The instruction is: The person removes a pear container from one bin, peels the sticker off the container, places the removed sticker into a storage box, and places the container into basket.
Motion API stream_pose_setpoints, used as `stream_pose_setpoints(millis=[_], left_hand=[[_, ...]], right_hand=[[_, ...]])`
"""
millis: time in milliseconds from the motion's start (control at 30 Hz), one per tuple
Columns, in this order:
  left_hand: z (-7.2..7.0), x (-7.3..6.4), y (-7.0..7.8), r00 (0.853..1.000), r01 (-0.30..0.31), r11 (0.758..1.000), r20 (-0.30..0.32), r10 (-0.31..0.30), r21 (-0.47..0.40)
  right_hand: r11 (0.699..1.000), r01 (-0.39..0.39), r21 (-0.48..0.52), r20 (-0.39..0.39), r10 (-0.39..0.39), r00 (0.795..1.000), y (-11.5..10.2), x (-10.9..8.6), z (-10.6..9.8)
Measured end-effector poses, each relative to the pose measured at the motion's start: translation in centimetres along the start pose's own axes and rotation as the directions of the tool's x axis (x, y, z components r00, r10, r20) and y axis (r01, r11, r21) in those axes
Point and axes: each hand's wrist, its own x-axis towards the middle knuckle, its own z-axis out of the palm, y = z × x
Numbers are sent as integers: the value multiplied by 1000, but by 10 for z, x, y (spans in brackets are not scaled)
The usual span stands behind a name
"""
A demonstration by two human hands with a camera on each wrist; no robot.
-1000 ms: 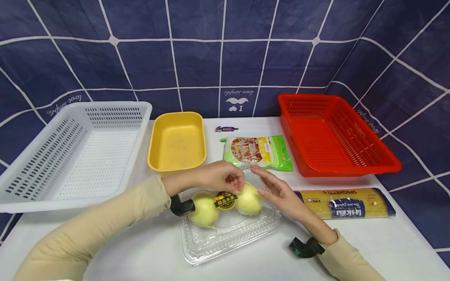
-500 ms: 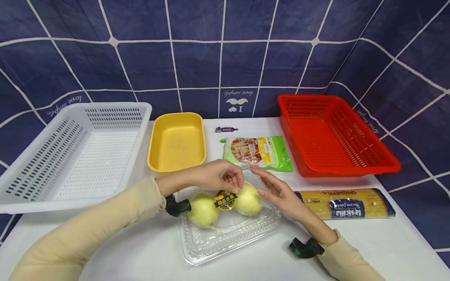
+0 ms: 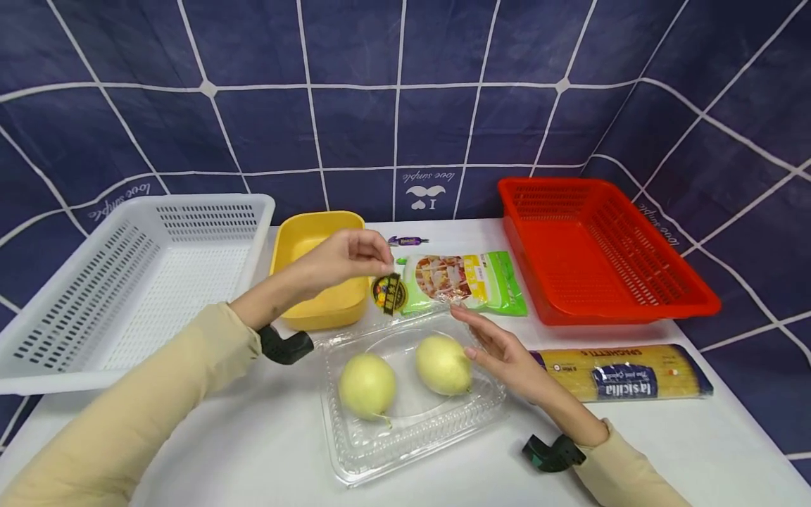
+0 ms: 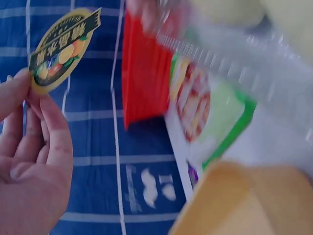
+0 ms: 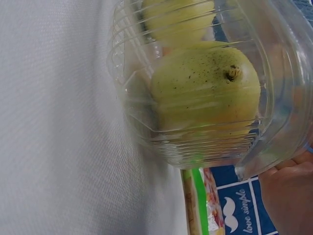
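My left hand (image 3: 342, 260) pinches a round black-and-gold fruit sticker (image 3: 389, 293) by its edge, between thumb and fingertips. It holds the sticker in the air by the yellow basin; in the left wrist view the sticker (image 4: 63, 51) shows printed fruit and characters. A clear plastic box (image 3: 412, 456) lies tilted slightly on the white table, with two pale yellow-green pears (image 3: 367, 386) in it. My right hand (image 3: 513, 359) rests against the box's right side, fingers fairly straight. In the right wrist view the box wall stands before a pear (image 5: 205, 93), and part of the hand (image 5: 288, 193) shows below.
The yellow basin (image 3: 336, 306) stands behind the box, left of a green-and-white food bag (image 3: 446, 278). A purple wrapped candy (image 3: 408, 241) lies behind the bag. A white basket (image 3: 203, 274) is at left, a red basket (image 3: 602, 253) at right, above a spaghetti pack (image 3: 624, 377).
My left hand has lifted the sticker off the box and moved up and to the left with it. The right hand has stayed at the box.
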Motion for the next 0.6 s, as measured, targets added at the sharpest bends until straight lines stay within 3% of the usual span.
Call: stream_pose_setpoints(millis=[100,200,367,600], left_hand=[[-21,3,-8,984,87,996,-155,-91,-34],[-40,6,-21,944,223,975,-249,-218,-9],[-56,11,-46,876,395,918,-318,-362,44],[-59,20,-67,822,468,882,-344,-455,-47]], right_hand=[[1000,-7,-6,-3,7,1000,0,-1,1],[1000,-15,-11,-2,15,1000,0,-2,1],[1000,-7,-14,4,7,1000,-1,-2,1],[1000,-12,-14,2,12,1000,-4,-3,2]])
